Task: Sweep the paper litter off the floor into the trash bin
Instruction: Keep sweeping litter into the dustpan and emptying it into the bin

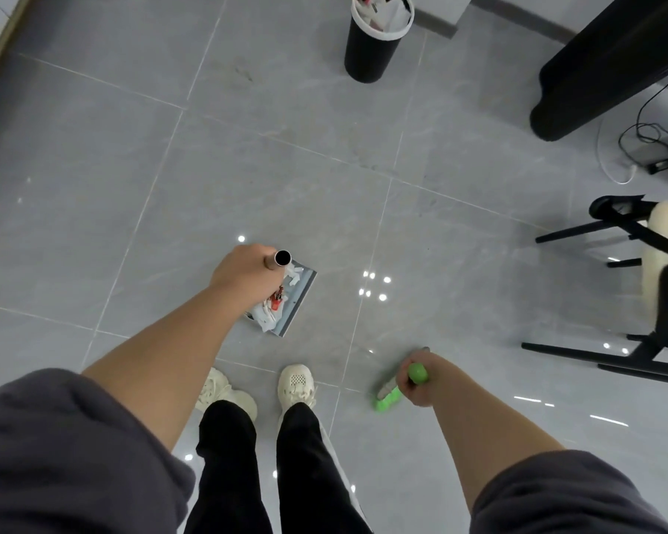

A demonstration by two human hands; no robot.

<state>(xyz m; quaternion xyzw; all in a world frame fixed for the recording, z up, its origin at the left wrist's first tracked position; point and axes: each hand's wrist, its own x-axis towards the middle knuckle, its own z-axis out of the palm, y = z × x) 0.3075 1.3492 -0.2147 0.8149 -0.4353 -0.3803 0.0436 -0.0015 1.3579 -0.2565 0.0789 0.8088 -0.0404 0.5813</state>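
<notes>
My left hand (243, 269) grips the top of a metal dustpan handle (281, 258). Below it the grey dustpan (299, 302) rests on the floor, holding crumpled white and red paper litter (270, 308). My right hand (421, 379) is closed around the green broom handle (418, 373). The broom's green head (387, 402) sits on the tiles just right of my shoes. The black trash bin (371, 52) with a white liner stands far ahead at the top centre, holding paper.
A black chair (633, 233) with a cream cushion stands at the right. A dark column-like object (602, 67) and tangled cables (648, 148) lie at the upper right. Grey floor tiles stretch between me and the bin.
</notes>
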